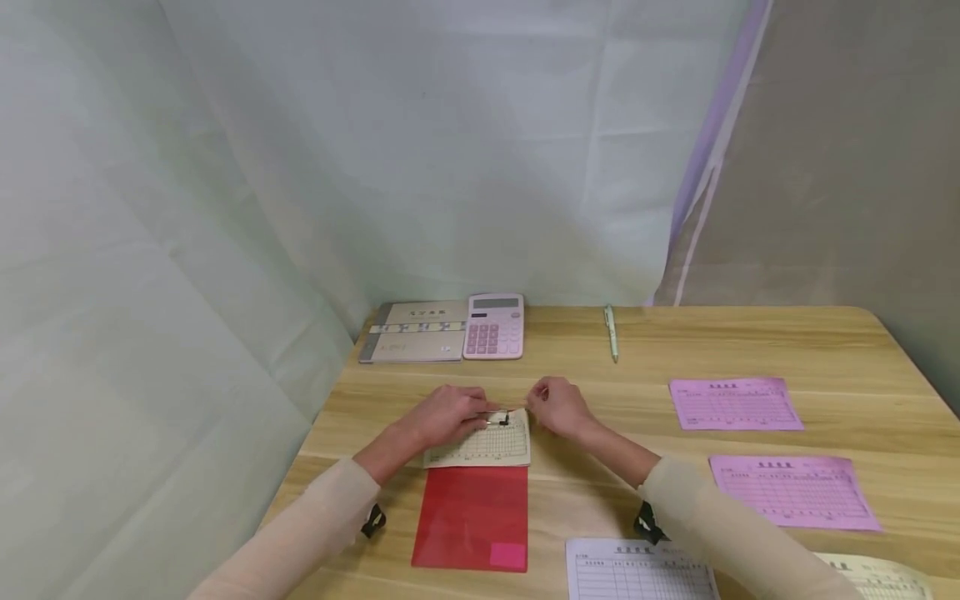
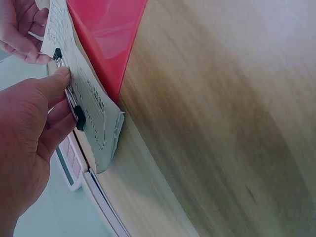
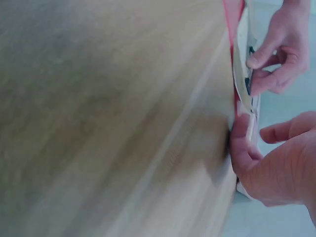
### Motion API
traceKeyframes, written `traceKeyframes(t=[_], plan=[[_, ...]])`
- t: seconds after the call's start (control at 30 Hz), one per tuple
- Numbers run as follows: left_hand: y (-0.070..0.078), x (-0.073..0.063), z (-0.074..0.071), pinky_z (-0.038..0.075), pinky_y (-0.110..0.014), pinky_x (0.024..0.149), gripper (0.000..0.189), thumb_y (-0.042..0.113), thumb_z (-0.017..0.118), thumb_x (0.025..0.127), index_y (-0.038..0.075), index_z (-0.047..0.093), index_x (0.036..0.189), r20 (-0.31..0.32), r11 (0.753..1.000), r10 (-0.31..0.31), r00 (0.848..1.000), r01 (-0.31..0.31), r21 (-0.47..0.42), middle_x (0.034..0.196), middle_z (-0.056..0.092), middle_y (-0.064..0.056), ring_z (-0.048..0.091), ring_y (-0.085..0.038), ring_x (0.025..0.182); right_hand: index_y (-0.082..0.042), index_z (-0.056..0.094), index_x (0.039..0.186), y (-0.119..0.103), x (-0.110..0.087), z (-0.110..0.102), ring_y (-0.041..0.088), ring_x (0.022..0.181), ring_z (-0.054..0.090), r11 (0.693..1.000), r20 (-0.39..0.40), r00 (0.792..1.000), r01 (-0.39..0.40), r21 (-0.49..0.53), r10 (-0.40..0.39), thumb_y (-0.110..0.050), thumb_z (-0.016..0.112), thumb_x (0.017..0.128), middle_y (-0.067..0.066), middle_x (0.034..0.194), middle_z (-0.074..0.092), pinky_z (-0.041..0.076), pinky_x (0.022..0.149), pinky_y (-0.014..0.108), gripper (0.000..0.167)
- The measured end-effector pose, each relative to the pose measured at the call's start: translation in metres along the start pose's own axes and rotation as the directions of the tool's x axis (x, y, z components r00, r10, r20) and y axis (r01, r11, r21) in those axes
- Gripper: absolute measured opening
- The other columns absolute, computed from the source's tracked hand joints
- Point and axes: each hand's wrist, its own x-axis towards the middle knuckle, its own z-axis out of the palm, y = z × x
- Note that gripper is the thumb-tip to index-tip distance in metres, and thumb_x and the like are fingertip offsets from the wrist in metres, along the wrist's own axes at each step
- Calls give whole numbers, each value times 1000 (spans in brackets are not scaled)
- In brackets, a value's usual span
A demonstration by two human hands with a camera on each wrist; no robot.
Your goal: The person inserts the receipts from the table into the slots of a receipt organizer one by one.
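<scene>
A pad of printed forms lies over the top of a red cover. Along the pad's upper edge runs a thin metal paper fastener with black slides. My left hand pinches this fastener and the pad edge between thumb and fingers, the thumb on top. At the pad's upper right corner, my right hand has its fingers bent, with a fingertip close to or touching the corner. Whether it grips the fastener's end there is too small to see. From the right wrist view, the right fingers stay low by the tabletop.
Behind the pad lie a notebook and a pink calculator. A pale green pen is farther right. Pink form sheets, a white form sheet and a cream form sheet lie to the right on the wooden table.
</scene>
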Motion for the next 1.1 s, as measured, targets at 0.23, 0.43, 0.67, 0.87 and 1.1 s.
traceKeyframes(t=[0.23, 0.43, 0.67, 0.87, 1.1], plan=[[-1, 1, 0, 59, -30, 80, 34, 24, 76, 101, 16, 76, 134, 3, 1000, 10, 1000, -10, -5, 106, 71, 4, 66, -7, 87, 12, 72, 107, -6, 1, -9, 26, 68, 73, 996, 203, 978, -57, 61, 44, 4, 62, 98, 17, 83, 72, 63, 64, 37, 15], [0, 1, -1, 58, -29, 81, 34, 26, 75, 102, 19, 75, 135, 20, 1000, -17, 1000, 17, -1, 107, 71, 6, 63, -6, 86, 8, 75, 89, -6, -5, -2, 23, 57, 72, 988, 227, 971, -108, 109, 81, -7, 72, 101, 16, 72, 73, 62, 58, 36, 19], [1, 1, 2, 54, -24, 75, 34, 25, 75, 102, 18, 75, 135, 15, 1000, -9, 1000, 9, 25, 101, 67, 6, 55, -5, 77, 7, 75, 85, 1, -11, 9, 19, 50, 67, 975, 140, 985, -121, 188, 95, 2, 72, 98, 15, 66, 71, 61, 55, 35, 14], [1, 0, 3, 56, -26, 77, 34, 24, 74, 102, 18, 75, 136, -3, 999, 11, 1000, -11, 42, 103, 68, 6, 58, -5, 80, 7, 75, 86, 2, -10, 13, 18, 51, 67, 968, 102, 987, -142, 205, 123, 2, 74, 97, 13, 66, 71, 61, 53, 33, 12], [1, 0, 3, 57, -27, 78, 34, 22, 76, 101, 17, 75, 135, -15, 999, 22, 1000, -21, 36, 103, 69, 5, 60, -6, 82, 9, 75, 88, 1, -12, 15, 19, 52, 68, 966, 83, 989, -139, 218, 123, 2, 73, 97, 12, 67, 71, 61, 53, 34, 11]])
